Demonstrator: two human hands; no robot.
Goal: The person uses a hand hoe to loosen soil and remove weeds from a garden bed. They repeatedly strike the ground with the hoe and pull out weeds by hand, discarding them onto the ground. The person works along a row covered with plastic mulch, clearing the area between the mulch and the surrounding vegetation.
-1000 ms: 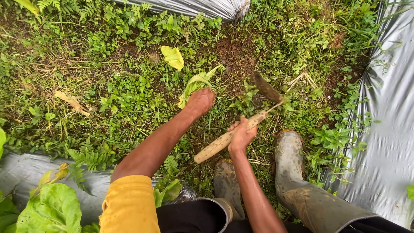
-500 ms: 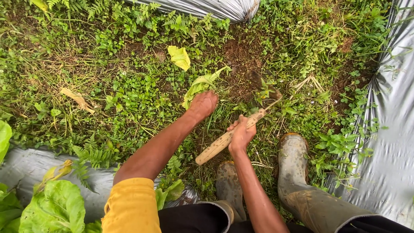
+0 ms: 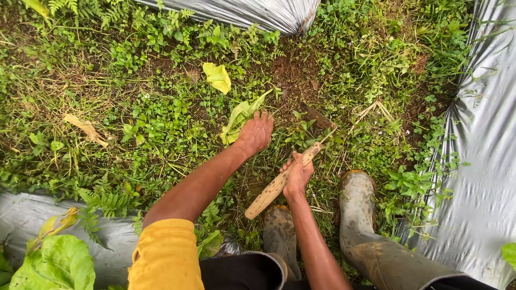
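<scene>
My right hand (image 3: 297,173) grips the wooden handle (image 3: 271,189) of a small hand hoe. Its dark metal blade (image 3: 316,116) lies low among the weeds and bare soil ahead of me. My left hand (image 3: 255,131) reaches forward with fingers spread, resting on the weeds just left of the blade. It touches a pale green wilted leaf (image 3: 240,114). A yellow sleeve (image 3: 164,258) covers my left upper arm.
Two muddy rubber boots (image 3: 279,228) (image 3: 359,207) stand in the weedy furrow. Silver plastic mulch covers the beds at right (image 3: 486,161), top (image 3: 252,9) and lower left (image 3: 32,220). A yellow leaf (image 3: 217,76) lies ahead. Leafy green plants (image 3: 54,263) grow at lower left.
The hoe blade has come down from a raised position into the weeds. My left hand has opened its fingers and shifted slightly forward.
</scene>
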